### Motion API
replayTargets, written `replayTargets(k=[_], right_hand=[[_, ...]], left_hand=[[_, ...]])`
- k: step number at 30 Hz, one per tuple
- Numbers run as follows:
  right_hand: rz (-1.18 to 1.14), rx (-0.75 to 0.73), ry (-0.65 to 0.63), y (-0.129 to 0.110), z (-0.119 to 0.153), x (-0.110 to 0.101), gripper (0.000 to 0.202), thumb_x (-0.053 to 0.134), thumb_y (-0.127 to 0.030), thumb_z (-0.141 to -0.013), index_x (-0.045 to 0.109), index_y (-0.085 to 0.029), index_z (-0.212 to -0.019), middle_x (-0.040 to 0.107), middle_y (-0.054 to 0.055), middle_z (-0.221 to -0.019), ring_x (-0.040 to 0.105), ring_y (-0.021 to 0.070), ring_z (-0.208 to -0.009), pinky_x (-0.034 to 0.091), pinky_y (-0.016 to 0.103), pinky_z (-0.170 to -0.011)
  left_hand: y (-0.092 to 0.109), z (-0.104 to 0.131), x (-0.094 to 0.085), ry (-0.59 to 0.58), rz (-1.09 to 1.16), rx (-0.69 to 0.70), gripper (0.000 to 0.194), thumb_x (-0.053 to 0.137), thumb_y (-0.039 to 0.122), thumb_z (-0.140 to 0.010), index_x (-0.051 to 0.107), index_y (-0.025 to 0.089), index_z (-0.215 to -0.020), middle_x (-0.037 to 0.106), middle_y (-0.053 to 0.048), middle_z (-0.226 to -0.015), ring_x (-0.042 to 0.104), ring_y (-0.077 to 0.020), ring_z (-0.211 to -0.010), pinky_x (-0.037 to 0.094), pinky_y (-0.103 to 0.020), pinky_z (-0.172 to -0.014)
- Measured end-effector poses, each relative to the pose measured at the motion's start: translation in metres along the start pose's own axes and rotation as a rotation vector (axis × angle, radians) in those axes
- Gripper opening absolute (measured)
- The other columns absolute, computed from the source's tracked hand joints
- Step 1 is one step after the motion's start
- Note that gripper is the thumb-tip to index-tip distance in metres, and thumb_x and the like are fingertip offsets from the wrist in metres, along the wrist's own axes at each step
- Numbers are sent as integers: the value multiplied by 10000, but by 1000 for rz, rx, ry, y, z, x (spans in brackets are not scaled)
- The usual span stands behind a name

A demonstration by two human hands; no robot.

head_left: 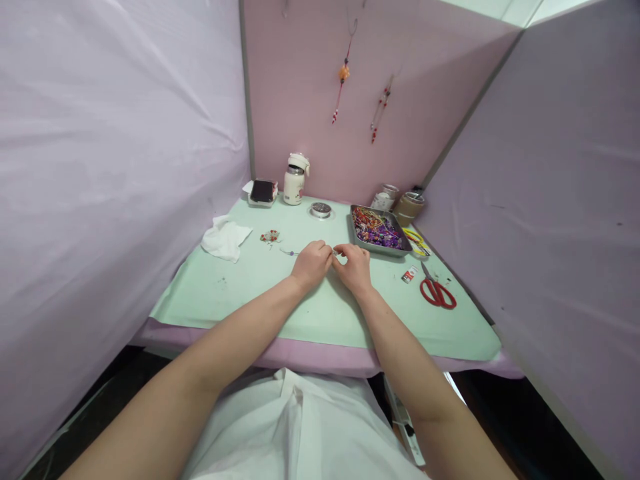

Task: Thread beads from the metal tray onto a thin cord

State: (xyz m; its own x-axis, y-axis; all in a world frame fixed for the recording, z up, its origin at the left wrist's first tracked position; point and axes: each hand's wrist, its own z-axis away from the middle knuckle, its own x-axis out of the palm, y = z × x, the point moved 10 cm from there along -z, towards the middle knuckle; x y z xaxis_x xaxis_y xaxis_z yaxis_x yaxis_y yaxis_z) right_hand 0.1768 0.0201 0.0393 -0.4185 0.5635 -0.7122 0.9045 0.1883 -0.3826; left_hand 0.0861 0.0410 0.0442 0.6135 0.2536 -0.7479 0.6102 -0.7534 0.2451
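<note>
Mid-frame, the thin beaded strand (291,253) ran leftward, nearly level, from beneath the left hand (312,263), which lay nearer its loose end; that hand and the right hand (354,268), fingertips close, both seemingly pinched its mostly hidden right part

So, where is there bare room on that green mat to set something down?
The green mat is bare between the left forearm and right forearm, down to its near edge, and at the near right, this side of the red scissors. Nearer than the white cloth, it's open but for specks. The right rear is crowded with the bead tray and jars.
</note>
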Motion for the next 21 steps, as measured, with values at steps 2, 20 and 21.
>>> replayTargets(k=[2, 20, 21], right_hand=[[2, -3, -1, -1, 0, 0, 130, 533, -275, -803, 615, -222, -889, 678, 30, -901, 563, 195, -849, 278, 350, -840], [39, -25, 8, -3, 0, 0, 121, 525, -258, -815, 615, -220, -884, 677, 27, -905, 557, 191, -869, 262, 348, -837], [44, -30, 11, -3, 0, 0, 119, 524, -261, -816, 615, -219, -882, 677, 27, -902, 557, 191, -866, 262, 347, -832]], left_hand=[[0, 0, 0, 3, -9, 2, 137, 481, 146, -843, 610, 156, -798, 567, -72, -814, 521, -191, -815, 411, -320, -770], [-4, 0, 0, 6, 49, -59, 127, 496, 141, -836, 609, 154, -779, 573, -58, -781, 536, -182, -795, 418, -307, -751], [-4, 0, 0, 10, 50, -62, 127, 496, 140, -836, 609, 155, -778, 575, -56, -781, 538, -180, -793, 418, -305, -750]])
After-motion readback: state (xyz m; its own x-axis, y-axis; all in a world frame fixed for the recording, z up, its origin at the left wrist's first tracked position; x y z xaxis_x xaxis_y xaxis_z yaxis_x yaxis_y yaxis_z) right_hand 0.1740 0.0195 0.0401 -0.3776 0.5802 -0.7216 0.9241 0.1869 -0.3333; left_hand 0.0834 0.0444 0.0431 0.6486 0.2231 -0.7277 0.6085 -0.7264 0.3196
